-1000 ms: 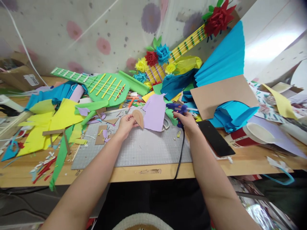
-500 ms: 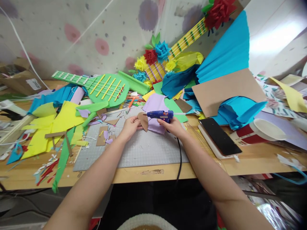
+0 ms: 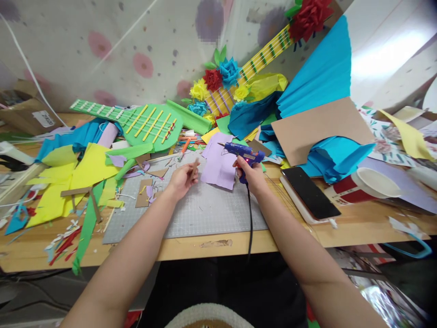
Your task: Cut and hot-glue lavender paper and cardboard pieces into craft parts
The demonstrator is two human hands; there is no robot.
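Note:
In my right hand [image 3: 251, 173] is a blue hot glue gun [image 3: 241, 152], its nozzle pointing left and slightly up, a small red light lit on its side. My left hand [image 3: 184, 180] pinches a small brown cardboard piece [image 3: 195, 167], seen almost edge-on and mostly hidden by the fingers. Between the two hands lies a sheet of purple crepe paper [image 3: 218, 171] on the grey cutting mat [image 3: 205, 214]. The gun's black cord hangs down over the table edge.
A green paper guitar [image 3: 150, 127] lies behind to the left; a flowered yellow one [image 3: 221, 98] leans on the wall. Yellow paper scraps [image 3: 88, 166] spread left. At right are a phone [image 3: 310, 191], a paper cup [image 3: 363, 187], brown cardboard [image 3: 324, 125] and blue crepe paper [image 3: 321, 82].
The glue gun has moved off the cardboard piece, to the right, its nozzle now tipped upward. My left hand has turned the piece from face-on to edge-on and shifted slightly left.

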